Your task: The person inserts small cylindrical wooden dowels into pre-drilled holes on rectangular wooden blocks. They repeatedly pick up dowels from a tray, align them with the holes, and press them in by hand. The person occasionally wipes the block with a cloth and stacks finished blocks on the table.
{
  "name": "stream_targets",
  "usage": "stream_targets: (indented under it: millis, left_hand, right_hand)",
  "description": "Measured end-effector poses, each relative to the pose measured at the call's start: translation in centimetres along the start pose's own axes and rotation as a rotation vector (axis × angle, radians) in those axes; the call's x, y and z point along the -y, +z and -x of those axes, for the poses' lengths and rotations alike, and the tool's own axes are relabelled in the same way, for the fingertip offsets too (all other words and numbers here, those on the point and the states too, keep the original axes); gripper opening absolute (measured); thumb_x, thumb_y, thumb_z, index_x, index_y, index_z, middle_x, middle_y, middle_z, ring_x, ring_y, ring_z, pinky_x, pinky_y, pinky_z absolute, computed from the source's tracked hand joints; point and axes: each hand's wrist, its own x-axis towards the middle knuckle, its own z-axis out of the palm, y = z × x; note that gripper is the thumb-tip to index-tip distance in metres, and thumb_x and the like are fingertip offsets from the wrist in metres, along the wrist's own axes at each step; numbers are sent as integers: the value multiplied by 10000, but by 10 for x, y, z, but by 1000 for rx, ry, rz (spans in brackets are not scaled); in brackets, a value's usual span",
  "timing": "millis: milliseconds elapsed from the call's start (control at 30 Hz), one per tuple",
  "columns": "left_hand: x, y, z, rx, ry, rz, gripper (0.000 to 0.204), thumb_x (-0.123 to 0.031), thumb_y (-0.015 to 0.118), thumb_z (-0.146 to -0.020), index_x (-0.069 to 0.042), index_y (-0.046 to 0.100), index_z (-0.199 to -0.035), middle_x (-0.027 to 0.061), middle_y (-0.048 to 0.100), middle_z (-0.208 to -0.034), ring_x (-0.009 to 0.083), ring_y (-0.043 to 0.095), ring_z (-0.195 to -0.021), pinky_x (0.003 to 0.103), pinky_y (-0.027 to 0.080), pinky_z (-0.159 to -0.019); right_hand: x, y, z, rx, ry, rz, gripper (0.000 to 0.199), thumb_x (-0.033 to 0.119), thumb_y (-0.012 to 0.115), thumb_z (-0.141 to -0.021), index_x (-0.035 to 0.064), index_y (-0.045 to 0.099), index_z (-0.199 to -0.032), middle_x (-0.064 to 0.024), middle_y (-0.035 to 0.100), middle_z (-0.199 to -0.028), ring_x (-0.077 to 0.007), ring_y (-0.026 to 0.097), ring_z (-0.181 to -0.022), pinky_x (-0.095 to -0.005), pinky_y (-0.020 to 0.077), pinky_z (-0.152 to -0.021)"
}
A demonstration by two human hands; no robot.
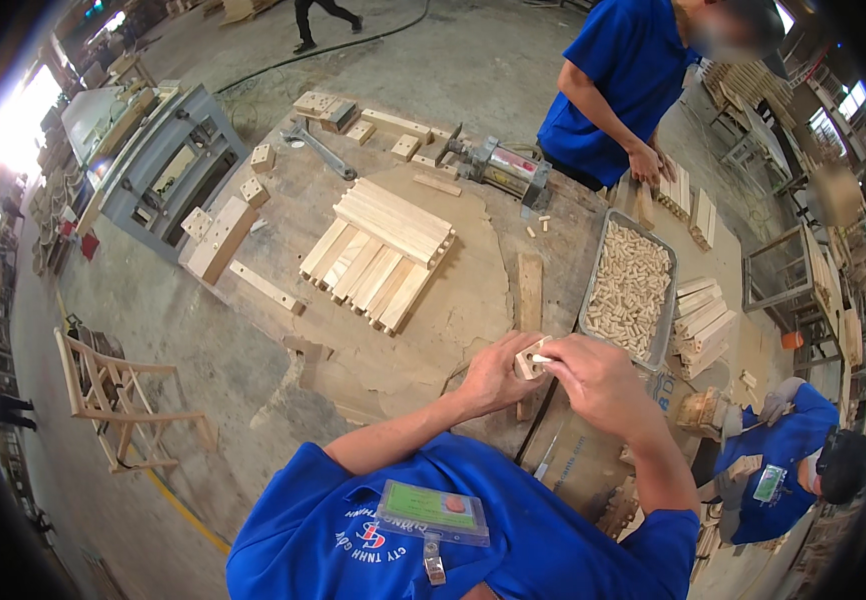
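My left hand [493,382] is closed around a pale wooden piece [527,367], its end turned up and showing dark holes. Between the fingertips of my right hand [601,384] is a small wooden dowel [541,359], held against that end; whether it sits inside a hole I cannot tell. Just beyond my right hand stands a grey tray [669,320] heaped with short wooden dowels [631,285]. To the left, a stack of wooden slats [378,255] lies on the worktable [478,300], with several slats laid crosswise on top.
A metal clamp [503,170], a wrench [321,150] and drilled wooden blocks [253,190] lie along the table's far and left sides. Across the table a person in blue [613,90] handles slats. Another person [778,460] works at the right. A wooden chair frame [133,400] stands at left.
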Motion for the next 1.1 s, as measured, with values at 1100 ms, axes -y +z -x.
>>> stream_targets:
  millis: [1100]
  left_hand:
    - [17,-6,7,-5,-9,-21,429,-78,874,-818,-64,709,-1214,107,728,-1104,239,716,-964,357,574,-884]
  right_hand:
    - [-115,23,4,-438,333,-377,143,119,686,-1014,37,719,-1126,-53,692,-1045,-163,663,-960,-318,533,-774]
